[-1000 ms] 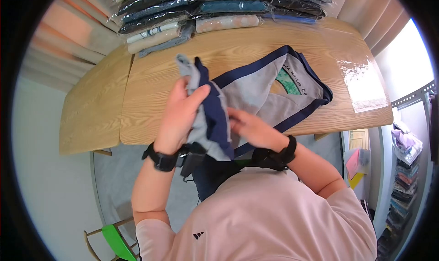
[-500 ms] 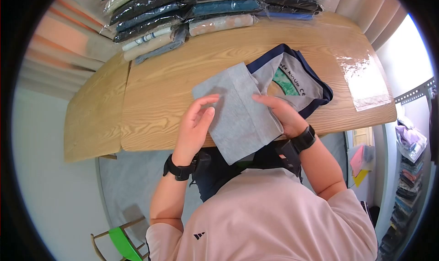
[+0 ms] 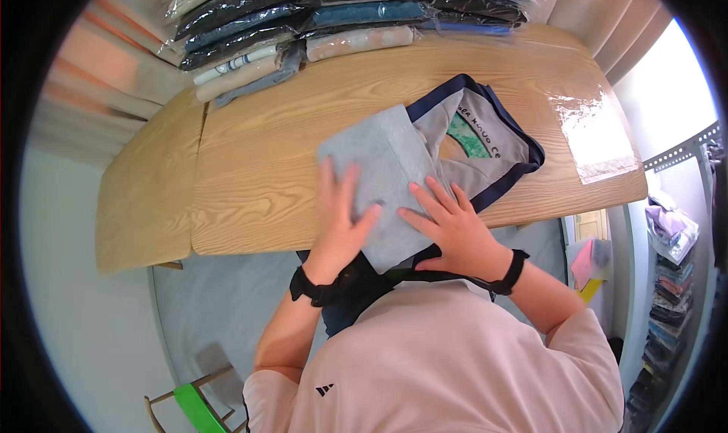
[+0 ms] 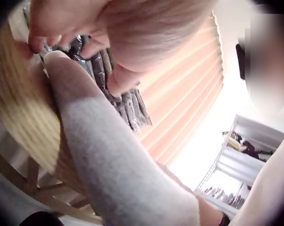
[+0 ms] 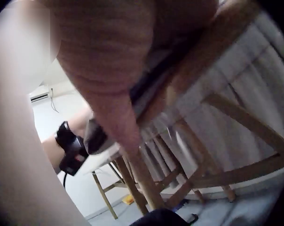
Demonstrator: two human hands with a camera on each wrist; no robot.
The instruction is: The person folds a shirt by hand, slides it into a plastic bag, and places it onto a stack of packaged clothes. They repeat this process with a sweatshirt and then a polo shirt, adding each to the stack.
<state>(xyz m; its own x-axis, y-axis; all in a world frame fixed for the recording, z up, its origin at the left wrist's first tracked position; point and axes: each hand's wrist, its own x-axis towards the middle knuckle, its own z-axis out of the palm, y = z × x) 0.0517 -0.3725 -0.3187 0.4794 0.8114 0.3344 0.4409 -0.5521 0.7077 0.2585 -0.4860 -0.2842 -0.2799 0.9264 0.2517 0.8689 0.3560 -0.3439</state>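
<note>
A grey garment with navy edging lies on the table, its near part folded over as a grey panel [image 3: 379, 167]; the far right part shows navy trim [image 3: 500, 183] and a green print with dark lettering [image 3: 469, 136]. On the panel's left side is the left hand [image 3: 339, 221], fingers spread and slightly blurred. The right hand [image 3: 462, 236] rests with spread fingers on the panel's right side, near the table edge. In the left wrist view the left hand [image 4: 146, 37] is above the grey cloth [image 4: 118, 160]. The right wrist view shows the right hand [image 5: 114, 70] close up, its fingertips hidden.
Stacked garments in clear plastic [image 3: 364, 16] stand along the table's far side. A clear plastic sheet [image 3: 595, 137] lies at the right of the wooden table [image 3: 258, 160]. A green-backed chair [image 3: 199, 409] is at lower left, and shelving with folded clothes [image 3: 667, 304] at right.
The lifted part of the garment has come down as a flat grey panel. Both hands have moved onto it, the right one turning palm down with its fingers spread.
</note>
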